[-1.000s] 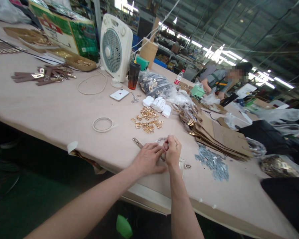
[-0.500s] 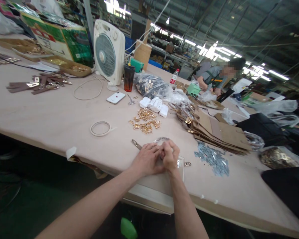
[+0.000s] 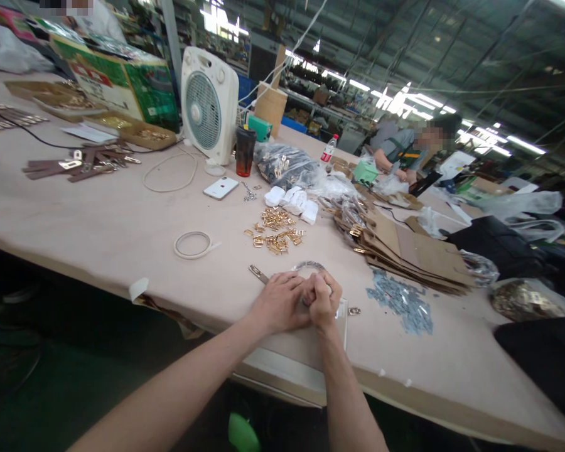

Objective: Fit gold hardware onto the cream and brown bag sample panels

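My left hand (image 3: 281,302) lies over a narrow strap, its fingers together and bent down onto it, tips hidden. From under that hand, a strap end with a metal plate (image 3: 258,273) sticks out to the upper left. Pressed close beside it, my right hand (image 3: 323,298) is closed in a fist; what it grips is hidden. A pale flat block (image 3: 343,323) shows beneath the right hand. Past its right side lies another small metal plate (image 3: 354,311). Just behind my hands is a clear ring-shaped thing (image 3: 308,264).
Gold metal fittings (image 3: 279,240) lie piled ahead, with a tape roll (image 3: 193,256) to their left. Grey small pieces (image 3: 402,304) and stacked brown panels (image 3: 409,251) are at right. Farther back stand a fan (image 3: 207,107), a tumbler (image 3: 245,152) and a phone (image 3: 221,188). A co-worker (image 3: 405,150) sits beyond.
The view has shifted slightly. My right fist has tipped a little to the right, while my left hand stays on the strap.
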